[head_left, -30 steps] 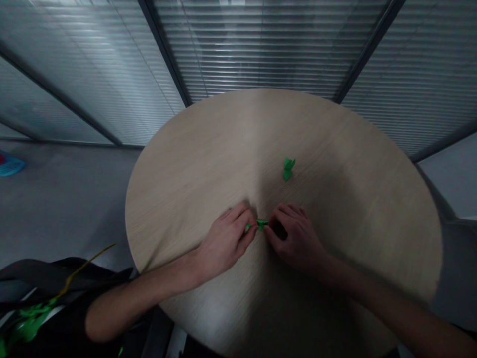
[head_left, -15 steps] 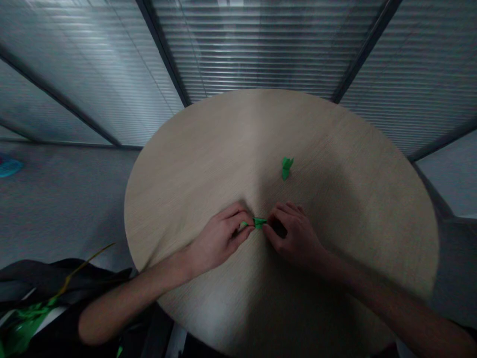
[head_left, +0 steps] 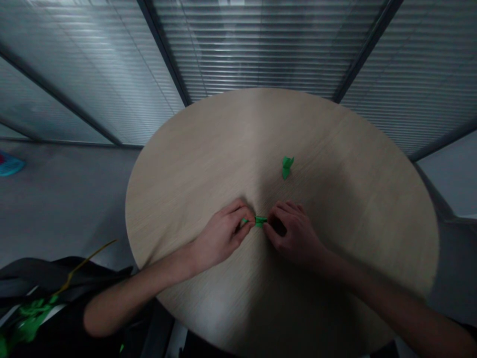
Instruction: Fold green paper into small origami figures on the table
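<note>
Between my two hands, low over the table, is a small green folded piece (head_left: pixel 260 221). It looks like thin paper or plastic film; its exact kind I cannot make out. My left hand (head_left: pixel 227 229) pinches its left end between thumb and fingers, and a bit of green shows inside the curl of the fingers. The right end is pinched by my right hand (head_left: pixel 292 231), whose thumb and forefinger form a ring. Farther back, slightly to the right, a second small green folded piece (head_left: pixel 286 168) with pointed ends lies apart from both hands.
The round wooden table (head_left: pixel 194 144) stands close to a glass partition with blinds (head_left: pixel 261 54). At lower left are dark cloth (head_left: pixel 74 271), a yellow cord (head_left: pixel 87 261) and bright green material (head_left: pixel 35 315). A blue object (head_left: pixel 10 165) lies on the floor at far left.
My left fingers have closed a little more tightly on the green piece, and less green shows within their curl. My right hand and the second green piece stay put.
</note>
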`<state>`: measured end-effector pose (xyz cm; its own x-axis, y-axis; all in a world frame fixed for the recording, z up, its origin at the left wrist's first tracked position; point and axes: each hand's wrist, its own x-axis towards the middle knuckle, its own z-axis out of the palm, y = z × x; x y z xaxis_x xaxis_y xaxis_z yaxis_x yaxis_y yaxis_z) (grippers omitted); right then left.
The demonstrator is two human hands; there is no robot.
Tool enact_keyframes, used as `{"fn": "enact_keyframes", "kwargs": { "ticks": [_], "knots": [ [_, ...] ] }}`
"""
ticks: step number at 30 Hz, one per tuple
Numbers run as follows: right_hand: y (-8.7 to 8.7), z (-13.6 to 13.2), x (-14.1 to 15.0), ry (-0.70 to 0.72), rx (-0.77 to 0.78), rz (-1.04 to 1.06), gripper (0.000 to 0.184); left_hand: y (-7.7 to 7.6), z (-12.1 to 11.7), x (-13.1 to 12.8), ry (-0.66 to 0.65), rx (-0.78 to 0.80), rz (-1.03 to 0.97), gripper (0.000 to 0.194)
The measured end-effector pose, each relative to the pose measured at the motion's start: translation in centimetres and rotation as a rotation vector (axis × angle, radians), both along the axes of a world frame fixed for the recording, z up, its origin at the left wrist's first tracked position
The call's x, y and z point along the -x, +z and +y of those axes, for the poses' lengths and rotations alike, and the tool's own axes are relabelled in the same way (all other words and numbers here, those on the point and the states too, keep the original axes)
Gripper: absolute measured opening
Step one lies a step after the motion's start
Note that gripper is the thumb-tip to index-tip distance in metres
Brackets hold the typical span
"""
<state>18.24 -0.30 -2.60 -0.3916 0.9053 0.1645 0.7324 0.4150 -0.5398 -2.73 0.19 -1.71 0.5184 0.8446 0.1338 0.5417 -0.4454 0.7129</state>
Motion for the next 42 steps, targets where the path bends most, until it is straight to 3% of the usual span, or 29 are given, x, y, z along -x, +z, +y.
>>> {"fn": "enact_keyframes", "kwargs": {
  "ticks": [6,12,15,19,23,26,29,34,42],
  "knots": [
    [0.1,-0.1,0.1,-0.003,-0.026,-0.018,0.011,0.3,-0.1,0.0,-0.036,-0.086,0.028,0.013],
    [0.2,-0.1,0.2,-0.014,-0.006,-0.027,0.013,0.0,-1.0,0.8,-0.18,-0.444,0.307,0.026],
    [0.2,0.0,0.3,-0.016,0.0,-0.039,0.012,-0.2,-1.3,1.0,-0.207,-0.543,0.382,0.03],
    [0.1,0.1,0.0,0.006,-0.004,-0.03,0.011,-0.1,-1.3,0.9,-0.18,-0.531,0.399,0.031],
    [-0.2,0.1,-1.5,0.126,-0.081,0.028,0.01,0.1,-1.3,0.9,-0.177,-0.474,0.402,0.032],
    [-0.3,-0.3,-2.8,0.268,-0.285,0.004,0.015,0.3,-1.2,1.0,-0.178,-0.436,0.399,0.032],
    [-0.2,-0.7,-3.3,0.377,-0.387,-0.076,0.023,0.5,-1.2,1.0,-0.192,-0.407,0.396,0.035],
    [0.2,-1.0,-2.9,0.36,-0.351,-0.159,0.026,0.4,-1.1,1.2,-0.183,-0.414,0.389,0.037],
    [0.1,-0.9,-3.2,0.352,-0.243,-0.114,0.028,0.1,-1.2,1.9,-0.194,-0.497,0.404,0.034]
  ]
}}
